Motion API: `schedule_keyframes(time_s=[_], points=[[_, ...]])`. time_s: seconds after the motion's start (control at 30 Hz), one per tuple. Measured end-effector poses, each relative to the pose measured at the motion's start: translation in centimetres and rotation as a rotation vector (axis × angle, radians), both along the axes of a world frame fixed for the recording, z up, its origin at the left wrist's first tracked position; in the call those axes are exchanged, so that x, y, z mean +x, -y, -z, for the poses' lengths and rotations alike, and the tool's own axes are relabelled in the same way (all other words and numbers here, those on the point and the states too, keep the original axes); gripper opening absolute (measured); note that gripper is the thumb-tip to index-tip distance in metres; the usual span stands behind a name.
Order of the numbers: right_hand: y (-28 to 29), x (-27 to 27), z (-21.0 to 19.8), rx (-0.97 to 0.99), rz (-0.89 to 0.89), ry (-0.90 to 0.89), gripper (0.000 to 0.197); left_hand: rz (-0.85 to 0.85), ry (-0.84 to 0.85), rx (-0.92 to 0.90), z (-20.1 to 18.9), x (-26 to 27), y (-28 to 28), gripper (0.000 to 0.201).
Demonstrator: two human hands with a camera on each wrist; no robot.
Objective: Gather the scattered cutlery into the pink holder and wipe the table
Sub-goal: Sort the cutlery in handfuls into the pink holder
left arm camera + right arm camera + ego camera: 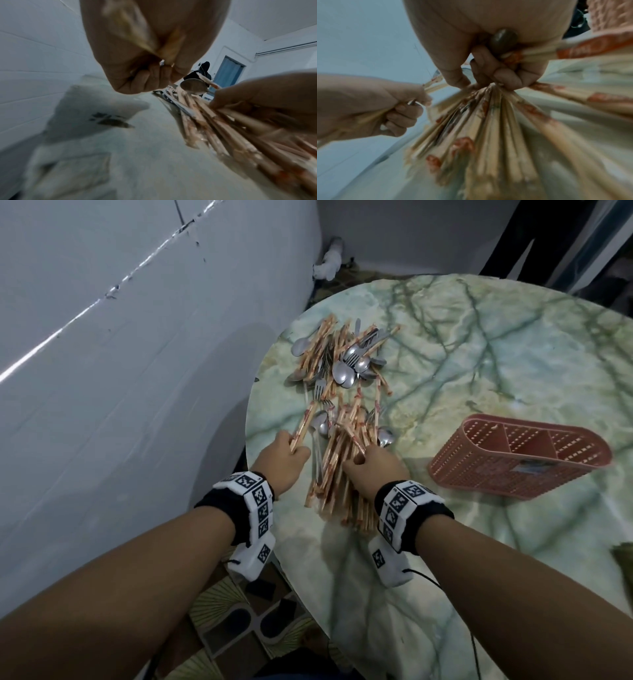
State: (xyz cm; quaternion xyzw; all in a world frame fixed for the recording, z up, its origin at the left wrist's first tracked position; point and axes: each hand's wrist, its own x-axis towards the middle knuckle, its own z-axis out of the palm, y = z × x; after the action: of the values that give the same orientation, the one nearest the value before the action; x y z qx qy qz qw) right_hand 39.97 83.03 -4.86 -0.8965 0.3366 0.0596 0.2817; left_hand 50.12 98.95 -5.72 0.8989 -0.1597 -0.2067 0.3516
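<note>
Wrapped chopsticks, steel spoons (343, 375) and forks (319, 386) lie heaped on the left side of the green marble table (479, 354). My left hand (286, 455) grips a pair of wrapped chopsticks (303, 429) near the table's left edge. My right hand (373, 465) grips a thick bundle of wrapped chopsticks (339, 484) that fans out toward me; the bundle (488, 128) fills the right wrist view, with a spoon handle end (503, 39) against the palm. The pink holder (520, 455) lies on its side to the right, apart from both hands.
A grey-white wall (120, 354) runs close along the table's left edge. Patterned floor (246, 611) shows below the near rim. A dark object (625, 559) sits at the table's right edge. In the left wrist view, a person in dark clothes (202, 73) is far across the room.
</note>
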Motion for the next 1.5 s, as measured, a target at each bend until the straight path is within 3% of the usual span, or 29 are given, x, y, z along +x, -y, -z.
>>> schedule_keyframes(time_s=[0.17,0.37,0.4,0.67,0.8,0.87,1.0,1.13,1.23,1.3,1.4,1.5], points=[[0.2,-1.2,-0.5,0.120,0.125,0.130,0.026,-0.011,-0.105,-0.005,0.8,0.9,2.7,0.049],[0.6,-2.2,-1.0,0.224,0.294,0.345,0.030,0.019,-0.154,-0.098,-0.1,1.1,4.3,0.022],[0.6,-2.0,-0.9,0.213,0.300,0.355,0.032,0.038,-0.152,-0.107,-0.3,1.0,4.2,0.026],[1.1,-0.6,0.7,0.078,0.210,0.111,0.039,0.205,0.020,-0.084,-0.6,-1.1,1.3,0.021],[1.7,-0.5,0.6,0.084,0.149,0.089,0.027,0.173,0.064,-0.121,-0.7,-2.3,2.2,0.012],[2.1,-0.8,0.3,0.069,0.162,0.133,0.023,0.161,0.070,-0.110,-0.5,-2.6,3.2,0.021],[2.6,-1.6,-1.2,0.073,0.266,0.217,0.024,0.229,0.066,0.031,-0.1,-3.0,5.2,0.063],[3.2,-2.1,-2.2,0.121,0.270,0.260,0.025,0.212,0.121,0.125,0.2,-3.0,6.3,0.032],[3.2,-2.4,-1.9,0.163,0.274,0.270,0.017,0.174,0.148,0.117,-0.1,-2.9,6.3,0.040],[3.0,-2.8,-1.7,0.158,0.260,0.225,0.017,0.171,0.165,0.154,-0.5,-2.9,6.1,0.034],[2.9,-3.1,-1.3,0.103,0.239,0.091,0.022,0.190,0.171,0.192,-0.6,-2.9,6.1,0.018],[3.1,-3.2,-0.3,0.107,0.185,-0.006,0.031,0.113,0.101,0.091,-0.7,-3.3,6.2,0.026]])
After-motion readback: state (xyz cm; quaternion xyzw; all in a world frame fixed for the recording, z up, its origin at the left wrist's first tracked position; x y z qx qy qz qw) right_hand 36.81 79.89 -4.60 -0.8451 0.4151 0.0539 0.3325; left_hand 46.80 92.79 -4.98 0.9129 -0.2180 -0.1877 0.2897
